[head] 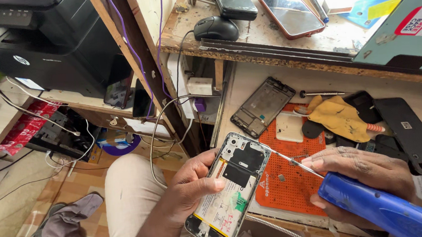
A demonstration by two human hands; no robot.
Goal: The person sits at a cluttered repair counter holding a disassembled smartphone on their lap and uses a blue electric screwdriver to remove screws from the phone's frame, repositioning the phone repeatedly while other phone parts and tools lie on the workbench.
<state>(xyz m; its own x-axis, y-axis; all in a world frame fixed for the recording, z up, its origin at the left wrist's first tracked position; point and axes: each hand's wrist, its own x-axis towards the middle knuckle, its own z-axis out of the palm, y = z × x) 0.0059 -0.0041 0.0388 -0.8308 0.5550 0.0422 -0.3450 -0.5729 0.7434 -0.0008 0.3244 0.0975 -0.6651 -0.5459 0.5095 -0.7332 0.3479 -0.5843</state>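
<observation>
Left hand (191, 190) grasps the opened phone (230, 188) while the right hand (361, 173) grips a blue electric screwdriver (382, 208); best keep its bit square on the screw, pressing lightly.

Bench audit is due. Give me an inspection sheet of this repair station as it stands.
Surface: lower workbench, pale and worn, with an orange perforated mat on it.
Job's things: opened smartphone, back cover off, battery and black shields exposed; blue electric screwdriver, its thin bit at the phone's upper right edge.
Clutter: bare phone frame, yellow cloth, black back covers, loose screws on the mat.
Hands: left hand grips the phone from its left side; right hand holds the screwdriver.
Cables: grey cable looping down; purple wire along the wooden post.
Surroundings: upper shelf with black mouse and phones; black printer at left.
</observation>
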